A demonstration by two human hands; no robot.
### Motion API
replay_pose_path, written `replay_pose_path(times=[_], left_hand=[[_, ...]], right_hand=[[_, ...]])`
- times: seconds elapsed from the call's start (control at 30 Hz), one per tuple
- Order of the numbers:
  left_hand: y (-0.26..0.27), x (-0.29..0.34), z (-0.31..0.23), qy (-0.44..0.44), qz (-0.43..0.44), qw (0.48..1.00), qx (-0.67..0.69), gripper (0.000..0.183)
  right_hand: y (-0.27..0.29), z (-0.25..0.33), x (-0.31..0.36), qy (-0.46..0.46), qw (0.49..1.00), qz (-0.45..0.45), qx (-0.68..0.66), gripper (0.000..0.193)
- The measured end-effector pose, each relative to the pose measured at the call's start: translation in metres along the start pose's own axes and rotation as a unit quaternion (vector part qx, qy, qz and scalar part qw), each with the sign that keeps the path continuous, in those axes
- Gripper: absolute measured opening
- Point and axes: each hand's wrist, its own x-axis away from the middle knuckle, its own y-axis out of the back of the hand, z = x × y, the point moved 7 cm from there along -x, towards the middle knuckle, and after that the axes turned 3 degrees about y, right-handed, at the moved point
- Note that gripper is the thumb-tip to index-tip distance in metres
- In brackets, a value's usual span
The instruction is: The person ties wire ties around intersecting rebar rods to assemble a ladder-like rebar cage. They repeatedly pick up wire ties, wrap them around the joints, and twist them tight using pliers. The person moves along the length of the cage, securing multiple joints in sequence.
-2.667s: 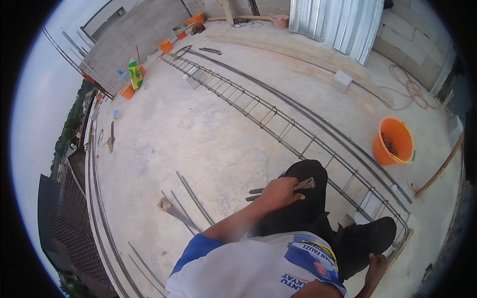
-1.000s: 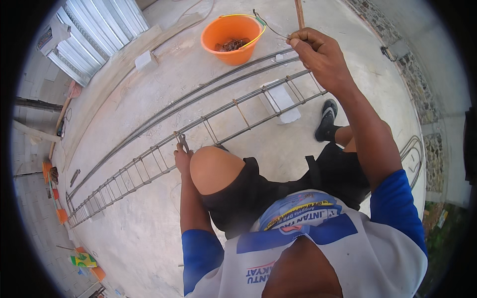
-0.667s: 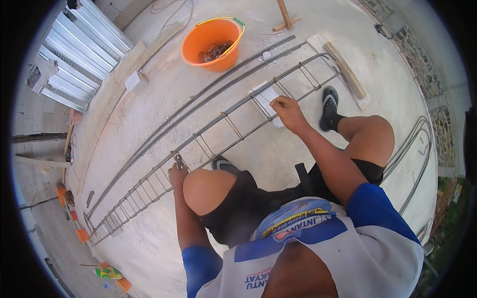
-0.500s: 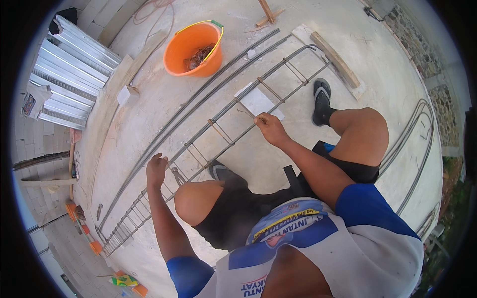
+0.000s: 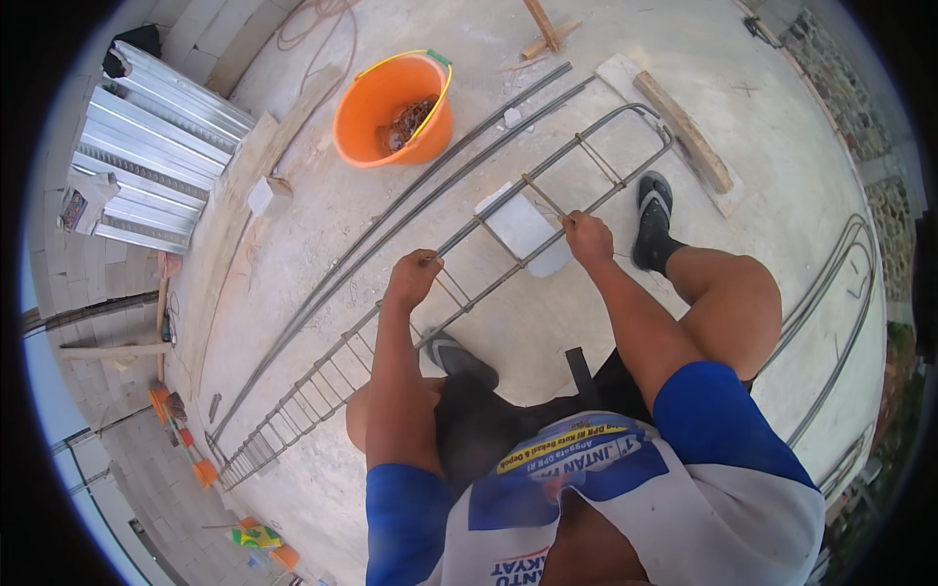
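Note:
A long ladder-like rebar frame (image 5: pixel 532 260) of two dark steel sides joined by thin crosspieces runs diagonally across the concrete floor in front of me. My left hand (image 5: pixel 412 279) is closed at its far side bar, next to a crosspiece. My right hand (image 5: pixel 589 237) grips the near side bar where another crosspiece meets it, fingers pressed together. Whether either hand also holds tie wire is too small to tell. Beneath the frame, between my hands, lies a white flat piece (image 5: pixel 528 230). My sandalled feet stand by the frame's near side.
Two loose long rebars (image 5: pixel 459 156) lie beyond the frame. An orange bucket (image 5: pixel 366 122) with dark scraps inside stands behind them. A wooden beam (image 5: pixel 684 132) rests beyond my right foot. Bent rebar (image 5: pixel 840 322) lies at the right, corrugated metal sheets (image 5: pixel 161 146) at the far left.
My left hand has moved right and away from me along the frame. My right hand has shifted right onto the near bar. Pincers beside my left hand no longer show.

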Motion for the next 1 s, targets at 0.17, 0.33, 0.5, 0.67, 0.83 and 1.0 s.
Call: replay_pose_path(times=[0.17,0.33,0.5,0.67,0.83,1.0], left_hand=[[0.018,0.010,0.021,0.034,-0.047,0.998,0.005,0.049],[-0.006,0.000,0.010,0.001,-0.017,0.999,0.039,0.047],[-0.039,0.014,-0.041,-0.050,-0.002,0.998,0.046,0.047],[-0.076,0.038,-0.110,-0.095,0.046,0.978,0.177,0.040],[-0.086,0.050,-0.134,-0.071,0.039,0.963,0.256,0.028],[-0.078,0.052,-0.101,-0.091,0.001,0.927,0.363,0.027]], right_hand=[[-0.007,-0.001,0.001,-0.014,1.000,-0.008,-0.014,0.035],[-0.003,0.006,0.005,0.008,0.999,0.005,-0.040,0.035],[0.016,0.011,0.016,0.018,0.998,-0.010,-0.057,0.037],[0.026,0.079,0.060,0.057,0.996,0.072,-0.018,0.041],[0.025,0.083,0.079,0.101,0.992,0.063,-0.038,0.040],[0.041,0.103,0.089,0.208,0.921,0.060,-0.324,0.028]])
